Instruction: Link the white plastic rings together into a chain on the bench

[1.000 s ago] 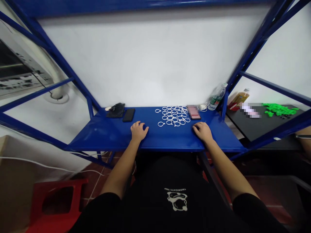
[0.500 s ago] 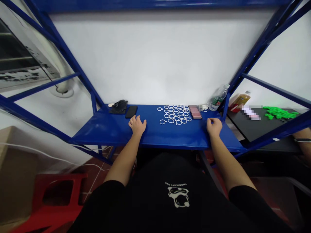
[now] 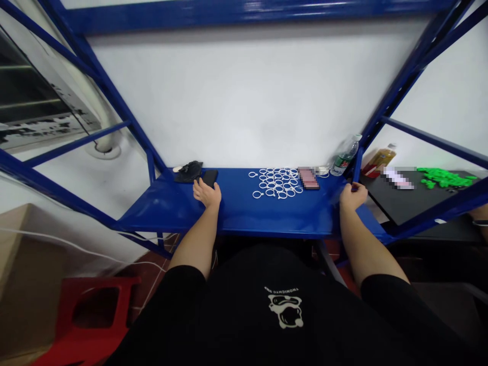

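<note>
Left hand spread, right hand curled – can't tell on what; rings between and beyond them, probably light, stiff – pinch rims; phone behind left fingers, likely slippery, edge-held

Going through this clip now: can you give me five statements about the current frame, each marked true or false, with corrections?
1. The left hand is open, close to the black phone. True.
2. The right hand is in among the white rings. False: the right hand is near the right end of the blue shelf, apart from the white rings.
3. A bottle with a green label is at the back right of the blue shelf. True.
4. The green pieces lie on the blue shelf. False: the green pieces are on the black table to its right.
5. The stool is red. True.
</note>
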Demonstrator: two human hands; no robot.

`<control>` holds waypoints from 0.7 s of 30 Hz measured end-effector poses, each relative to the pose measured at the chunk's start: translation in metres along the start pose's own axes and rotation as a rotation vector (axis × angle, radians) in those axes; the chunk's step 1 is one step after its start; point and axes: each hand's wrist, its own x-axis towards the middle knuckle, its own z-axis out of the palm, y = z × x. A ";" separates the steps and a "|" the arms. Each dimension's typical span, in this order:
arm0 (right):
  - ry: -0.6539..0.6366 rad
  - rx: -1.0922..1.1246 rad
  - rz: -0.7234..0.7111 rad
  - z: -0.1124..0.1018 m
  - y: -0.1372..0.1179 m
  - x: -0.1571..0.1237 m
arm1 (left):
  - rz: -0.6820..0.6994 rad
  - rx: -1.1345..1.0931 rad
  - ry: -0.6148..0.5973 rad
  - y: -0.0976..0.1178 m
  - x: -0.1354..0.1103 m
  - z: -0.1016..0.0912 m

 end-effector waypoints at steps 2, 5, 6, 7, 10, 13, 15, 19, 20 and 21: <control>0.021 -0.012 -0.012 0.000 0.000 0.005 | 0.017 -0.027 0.024 -0.001 0.005 -0.002; 0.068 -0.025 -0.022 0.000 0.001 0.010 | 0.009 -0.076 0.057 -0.004 0.012 -0.005; 0.083 -0.029 -0.020 0.000 0.001 0.010 | 0.005 -0.088 0.067 -0.005 0.013 -0.005; 0.090 -0.034 -0.016 0.000 0.001 0.010 | 0.009 -0.094 0.076 -0.005 0.015 -0.005; 0.058 -0.080 -0.015 -0.001 -0.003 0.007 | 0.068 -0.078 0.091 -0.006 0.018 -0.003; -0.015 -0.170 -0.053 -0.002 -0.011 0.006 | 0.152 -0.061 0.079 -0.006 0.021 -0.001; -0.079 -0.205 -0.078 -0.001 -0.021 0.008 | 0.226 -0.059 0.057 -0.005 0.024 0.001; -0.238 -0.244 -0.114 0.004 -0.050 0.017 | 0.417 -0.056 -0.018 0.005 0.032 0.001; -0.267 -0.250 -0.152 0.006 -0.059 0.020 | 0.492 -0.055 -0.054 0.010 0.035 0.001; -0.279 -0.252 -0.201 0.009 -0.067 0.022 | 0.585 -0.053 -0.100 0.015 0.037 0.001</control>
